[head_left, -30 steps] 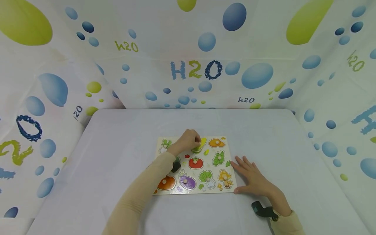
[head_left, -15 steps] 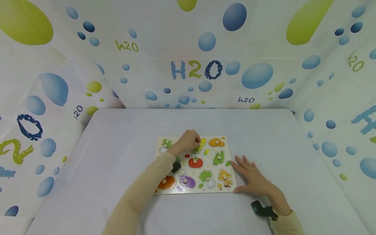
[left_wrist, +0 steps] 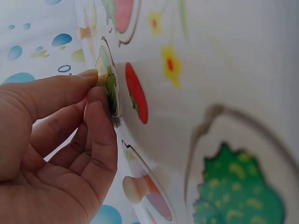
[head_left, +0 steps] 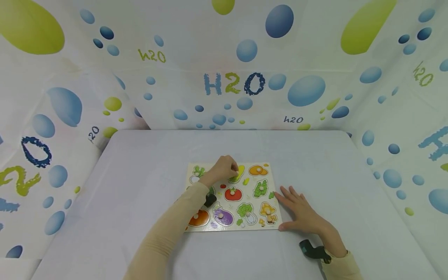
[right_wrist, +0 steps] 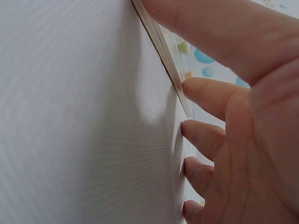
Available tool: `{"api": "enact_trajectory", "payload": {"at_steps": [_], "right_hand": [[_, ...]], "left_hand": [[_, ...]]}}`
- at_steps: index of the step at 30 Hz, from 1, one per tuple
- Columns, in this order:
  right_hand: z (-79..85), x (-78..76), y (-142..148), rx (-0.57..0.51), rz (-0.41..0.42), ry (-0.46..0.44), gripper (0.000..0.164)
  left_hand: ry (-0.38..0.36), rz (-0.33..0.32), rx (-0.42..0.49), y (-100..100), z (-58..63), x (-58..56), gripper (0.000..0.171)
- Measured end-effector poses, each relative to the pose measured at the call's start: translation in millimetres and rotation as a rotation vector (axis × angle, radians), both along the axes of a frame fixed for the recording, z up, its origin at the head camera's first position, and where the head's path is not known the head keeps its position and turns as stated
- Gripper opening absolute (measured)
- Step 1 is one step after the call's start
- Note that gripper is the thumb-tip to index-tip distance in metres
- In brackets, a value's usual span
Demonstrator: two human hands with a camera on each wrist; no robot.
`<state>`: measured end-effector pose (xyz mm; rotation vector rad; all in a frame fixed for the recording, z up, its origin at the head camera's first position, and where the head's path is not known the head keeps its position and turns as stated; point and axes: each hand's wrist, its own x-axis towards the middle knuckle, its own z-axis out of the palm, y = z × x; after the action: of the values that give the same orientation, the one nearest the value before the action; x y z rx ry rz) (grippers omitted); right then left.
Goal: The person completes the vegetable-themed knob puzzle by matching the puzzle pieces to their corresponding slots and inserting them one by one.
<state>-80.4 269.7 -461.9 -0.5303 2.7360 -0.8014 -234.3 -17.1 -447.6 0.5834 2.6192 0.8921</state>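
A wooden peg puzzle board with vegetable pieces lies flat on the table. My left hand reaches over its upper part. Thumb and forefinger pinch the small knob of the corn piece; in the left wrist view this yellow-green corn piece sits at its outline in the board. My right hand is spread at the board's right side. Its thumb and index fingertip touch the board edge, and the other fingertips rest on the tablecloth. The left forearm hides part of the board's left side.
Other knobbed pieces sit in the board, among them a tomato, an eggplant, a mushroom and a potato. White table surrounds the board. Patterned cloth walls stand behind and at both sides.
The corn piece has shifted slightly and now lies flatter in its outline under my left fingers. My right hand has kept its place at the board's edge.
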Motion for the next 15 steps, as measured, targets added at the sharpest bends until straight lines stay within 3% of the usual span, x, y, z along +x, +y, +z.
{"api": "enact_trajectory", "payload": {"at_steps": [15], "right_hand": [[-0.7, 0.1, 0.1, -0.014, 0.01, 0.009, 0.102]], "left_hand": [[-0.004, -0.005, 0.002, -1.6, 1.3, 4.3, 0.008]]}}
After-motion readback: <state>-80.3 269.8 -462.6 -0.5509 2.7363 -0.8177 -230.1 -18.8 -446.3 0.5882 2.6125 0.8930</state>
